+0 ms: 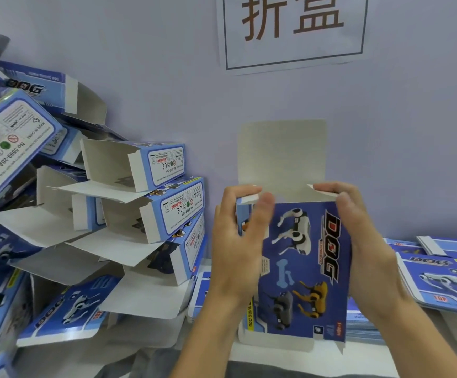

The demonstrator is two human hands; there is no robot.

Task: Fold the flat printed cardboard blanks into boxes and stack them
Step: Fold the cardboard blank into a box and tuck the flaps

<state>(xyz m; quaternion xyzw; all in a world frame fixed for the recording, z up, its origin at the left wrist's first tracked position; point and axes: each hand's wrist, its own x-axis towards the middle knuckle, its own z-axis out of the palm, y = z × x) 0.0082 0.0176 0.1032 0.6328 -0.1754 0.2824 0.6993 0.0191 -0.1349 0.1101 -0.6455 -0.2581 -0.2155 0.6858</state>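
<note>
Both hands up at centre frame on one blue printed box (301,268), held upright in front of the wall. Left hand (238,241) grasps the box's left edge, fingers curled round the top left corner, thumb on the printed face; one finger is motion-blurred so exact contact there is unclear. Right hand (363,241) grips the right edge, fingertips at the top right corner by a small side flap. Box front shows robot dogs, a bone and "DOG" lettering reading sideways. Top lid flap (282,154) stands open and upright, plain grey-white inside. Bottom flaps hang loose just above the white table (385,358).

Right of the hands: stack of flat blanks (440,279) lying on the table, printed side up, more flat ones under and behind the held box.

Left: heap of folded boxes (151,203) piled against the wall, lying on their sides, lid flaps open and sticking out, some tilted, labels with "No 5599-20A" visible.

Back: pale lilac wall (167,77), paper sign (292,31) with two large Chinese characters stuck above the held box
</note>
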